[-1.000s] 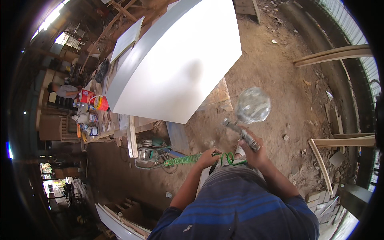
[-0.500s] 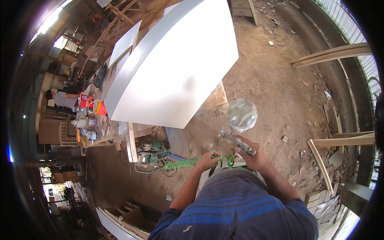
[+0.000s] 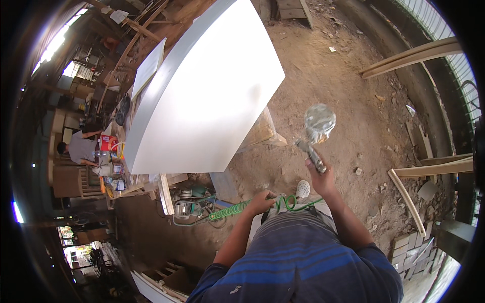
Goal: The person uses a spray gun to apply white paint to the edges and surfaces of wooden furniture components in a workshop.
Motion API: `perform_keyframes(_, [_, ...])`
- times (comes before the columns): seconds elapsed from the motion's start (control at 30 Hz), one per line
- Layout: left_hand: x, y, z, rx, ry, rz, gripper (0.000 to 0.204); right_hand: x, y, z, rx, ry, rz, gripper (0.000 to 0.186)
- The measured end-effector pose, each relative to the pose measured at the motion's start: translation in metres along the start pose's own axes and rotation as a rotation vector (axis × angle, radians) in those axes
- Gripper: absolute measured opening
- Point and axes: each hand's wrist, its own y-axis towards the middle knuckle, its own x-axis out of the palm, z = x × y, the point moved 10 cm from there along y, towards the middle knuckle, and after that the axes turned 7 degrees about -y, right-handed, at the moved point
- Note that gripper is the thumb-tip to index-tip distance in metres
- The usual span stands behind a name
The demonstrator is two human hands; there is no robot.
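My right hand (image 3: 323, 177) grips a metal spray gun (image 3: 310, 151) with a cup wrapped in silvery or clear covering (image 3: 319, 121) above it, held out over the dirt floor. My left hand (image 3: 261, 201), lower and near my waist, is closed on a green coiled hose (image 3: 227, 211), whose loose coils run toward my right side. A large white panel (image 3: 212, 91) with a curved gray edge rests on supports to the front left of both hands. A white clog (image 3: 303, 189) shows between my hands.
A cluttered bench (image 3: 146, 184) with buckets (image 3: 108, 144) and cans extends left, where a person (image 3: 78, 149) stands. A compressor-like machine (image 3: 184, 207) sits below it. Curved wooden pieces (image 3: 406, 58) and stacked blocks (image 3: 409, 252) line the right side; a small cabinet (image 3: 290, 12) stands behind.
The view has turned slightly. My right hand and spray gun have moved forward and up, revealing more of the shoe. The person at the left has bent over with arms reaching out.
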Motion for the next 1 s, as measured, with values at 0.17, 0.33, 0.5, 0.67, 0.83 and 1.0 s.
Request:
perform_keyframes(0.17, [0.0, -0.001, 0.005, -0.025, 0.008, -0.012, 0.034, -0.021, 0.025, -0.002, 0.057, -0.018, 0.153, 0.048])
perform_keyframes(0.33, [0.001, 0.0, 0.007, -0.057, 0.062, 0.006, 0.032, -0.023, 0.03, 0.003, 0.057, -0.026, 0.151, 0.047])
perform_keyframes(0.5, [0.004, 0.004, 0.004, -0.035, 0.033, -0.01, 0.033, -0.003, 0.011, -0.004, 0.061, -0.1, -0.073, 0.045])
perform_keyframes(0.67, [0.008, 0.009, 0.007, -0.049, 0.007, -0.017, 0.033, 0.023, -0.013, -0.005, 0.048, 0.021, -0.359, 0.045])
perform_keyframes(0.83, [0.009, 0.019, -0.004, 0.022, -0.033, -0.047, 0.031, 0.043, -0.021, -0.019, -0.076, 0.069, -0.543, 0.046])
perform_keyframes(1.0, [0.008, 0.017, -0.003, -0.017, 0.004, -0.057, 0.034, 0.029, 0.004, 0.001, 0.112, 0.047, -0.361, 0.046])
